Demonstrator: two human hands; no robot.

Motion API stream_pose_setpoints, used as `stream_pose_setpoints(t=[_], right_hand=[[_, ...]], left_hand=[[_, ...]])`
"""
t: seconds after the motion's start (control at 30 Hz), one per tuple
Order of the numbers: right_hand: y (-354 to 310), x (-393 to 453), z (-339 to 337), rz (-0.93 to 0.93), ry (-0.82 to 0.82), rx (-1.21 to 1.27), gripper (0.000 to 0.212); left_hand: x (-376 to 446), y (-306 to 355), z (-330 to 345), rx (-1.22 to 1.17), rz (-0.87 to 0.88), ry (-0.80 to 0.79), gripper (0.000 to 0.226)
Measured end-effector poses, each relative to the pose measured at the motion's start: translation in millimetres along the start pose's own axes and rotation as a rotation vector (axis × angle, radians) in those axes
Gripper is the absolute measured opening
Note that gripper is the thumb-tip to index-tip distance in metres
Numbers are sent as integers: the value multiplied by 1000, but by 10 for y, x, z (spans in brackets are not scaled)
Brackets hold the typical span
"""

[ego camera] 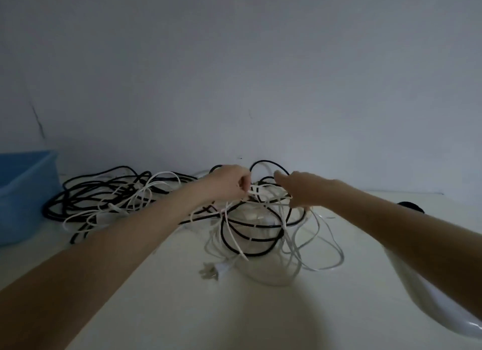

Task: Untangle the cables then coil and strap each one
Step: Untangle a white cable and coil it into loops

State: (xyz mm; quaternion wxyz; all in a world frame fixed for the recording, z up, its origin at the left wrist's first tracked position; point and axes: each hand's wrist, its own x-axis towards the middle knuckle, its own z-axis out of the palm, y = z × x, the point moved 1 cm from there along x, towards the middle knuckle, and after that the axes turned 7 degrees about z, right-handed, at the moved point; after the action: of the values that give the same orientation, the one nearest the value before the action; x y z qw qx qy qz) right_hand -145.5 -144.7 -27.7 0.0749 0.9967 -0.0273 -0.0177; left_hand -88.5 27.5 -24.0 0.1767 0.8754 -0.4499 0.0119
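From the head view, we are looking down at a pale desk point(260, 310) set against a plain wall point(234, 63). Two bare arms are reaching forward, and two hands are meeting over the heap. The left hand point(229, 181) is curling its fingers point(243, 186) and pinching a white cable point(260, 193) at the top of the tangle. The right hand point(300, 190) is gripping white strands just beside it; its fingers are tucked under, so we cannot tell exactly how they are lying.

The tangle of cables point(182, 206) is sprawling across the far part of the desk, from near the blue bin point(23, 193) on the left to past the right hand. We are seeing black and white cords interlaced, too knotted to count. One white plug point(216, 269) is lying nearest to us, prongs pointing left. One white curved object point(443, 305) is sitting under the right forearm.
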Motion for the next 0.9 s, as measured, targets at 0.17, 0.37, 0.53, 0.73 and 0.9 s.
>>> stream_pose_setpoints(t=[0.17, 0.37, 0.53, 0.73, 0.9], right_hand=[[303, 13, -510, 128, 199, 371, 6], [468, -35, -1378, 236, 659, 507, 18], [504, -37, -1585, 289, 755, 644, 22], [563, -39, -1516, 495, 921, 811, 36], [677, -105, -1520, 492, 904, 1098, 28]], left_hand=[[139, 190, -613, 26, 21, 323, 14], [154, 83, -1057, -20, -88, 514, 22], [57, 23, -1308, -344, -135, 819, 32], [-36, 35, -1617, -727, -211, 1158, 41], [-4, -39, -1563, -741, -319, 1057, 37]])
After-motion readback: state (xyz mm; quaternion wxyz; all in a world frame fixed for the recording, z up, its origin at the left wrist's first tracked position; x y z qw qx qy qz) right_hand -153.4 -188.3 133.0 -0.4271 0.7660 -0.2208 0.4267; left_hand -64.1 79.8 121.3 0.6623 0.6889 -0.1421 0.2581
